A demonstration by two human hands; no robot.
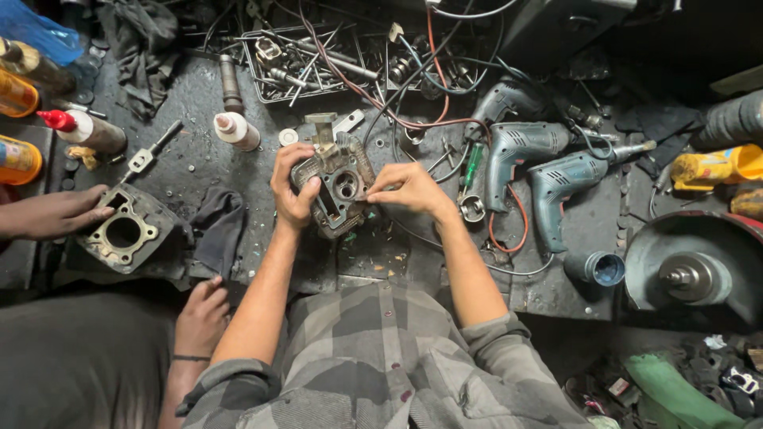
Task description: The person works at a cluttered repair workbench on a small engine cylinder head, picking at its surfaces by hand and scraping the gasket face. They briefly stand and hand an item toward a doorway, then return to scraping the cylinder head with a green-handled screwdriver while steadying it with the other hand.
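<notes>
At the middle of the dark, grimy desk point(199, 103), both of the person's hands hold a dirty metal engine casting point(338, 187) with a round bore in its face. The left hand point(292, 191) is closed around its left edge, thumb lying across the front. The right hand point(409, 191) pinches the right edge with its fingertips; whether something small sits between those fingers is hard to make out. The casting is tilted up toward the camera, its lower end just above or touching the desk.

Just right of the right hand lie three grey-green electric drills point(528, 147), side by side, their cords looping among red and black wires. A green-handled screwdriver point(472, 165) lies between the hand and the drills. Far behind the casting stands a wire tray point(302, 59) of bolts and loose parts. A white squeeze bottle point(237, 131) lies to the far left of it.

At the left, another person's hand point(60, 213) rests on a cylinder block point(127, 234) with a large round hole, and a second hand point(203, 314) sits near, beside a dark rag point(214, 230).
</notes>
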